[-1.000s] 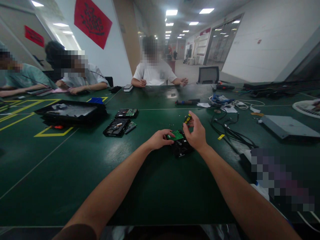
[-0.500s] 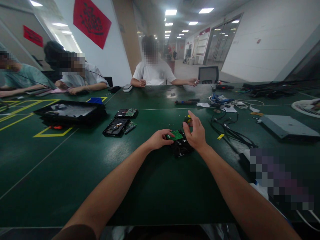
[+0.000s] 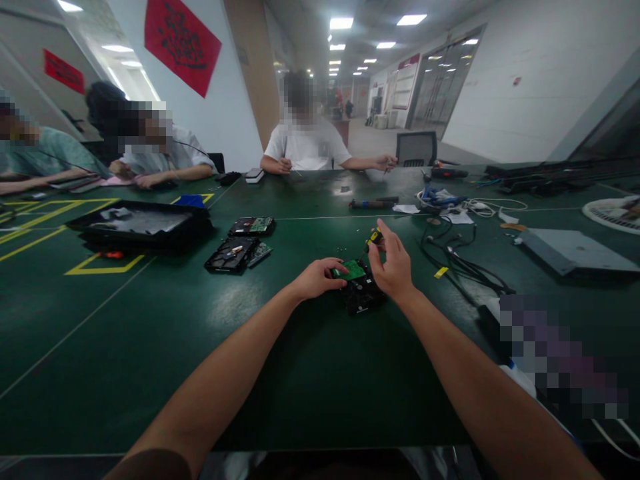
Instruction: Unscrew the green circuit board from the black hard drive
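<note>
Left hand [image 3: 323, 279] grasps flat black metal drive [image 3: 361, 300], green circuit board [image 3: 354, 269] uppermost (for steadiness, seemingly); right hand [image 3: 394, 265] pinches yellow-and-black screwdriver [image 3: 374, 237].

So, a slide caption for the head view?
Left hand on a green circuit board, right hand holding a yellow-and-black tool.
</note>
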